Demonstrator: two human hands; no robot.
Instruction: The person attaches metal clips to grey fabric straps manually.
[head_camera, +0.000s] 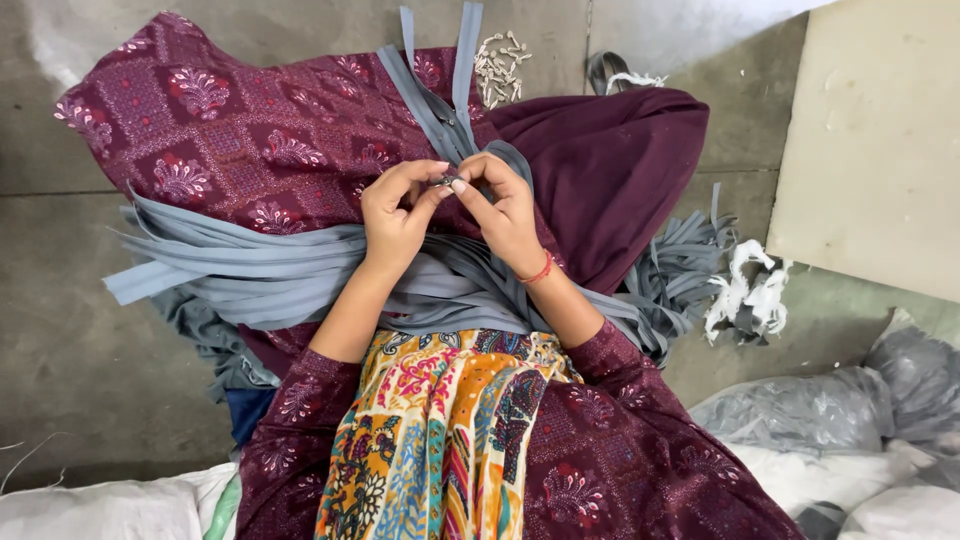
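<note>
Fingers of both hands meet over the lap, tips pressed together on one small dark metal slider (447, 181). Left hand (397, 212): thumb and forefinger pinch the slider from its left side, other fingers curled in behind. Right hand (508, 207): thumb and forefinger close on the same piece from the right, remaining fingers bent and stacked above. Slider itself mostly hidden by the fingertips; too small to tell its form exactly.

Just behind the fingers, toward the body: a red thread bracelet (541, 270) on the right wrist, then both forearms in maroon printed sleeves. Below those, a multicoloured patterned scarf (440, 430) hangs down the chest.

Directly under the fingers: a thick bundle of grey zipper tape (250, 270) lies across the lap, spilling out to the left of the left hand and, in a looser tangle, to the right of the right hand. From the pinch point one grey strip (440, 100) runs up and away, splitting into two tails beyond the fingertips.

Under the tape, a maroon printed skirt (250, 130) covers the knees; a plain maroon cloth (610, 170) lies right of the fingers.

Beyond the fingertips, on the concrete floor (60, 330): a small heap of pale sliders (500, 65). Well out to the right: white scraps (745, 295), a pale board (880, 140), grey plastic sacks (840, 410).
</note>
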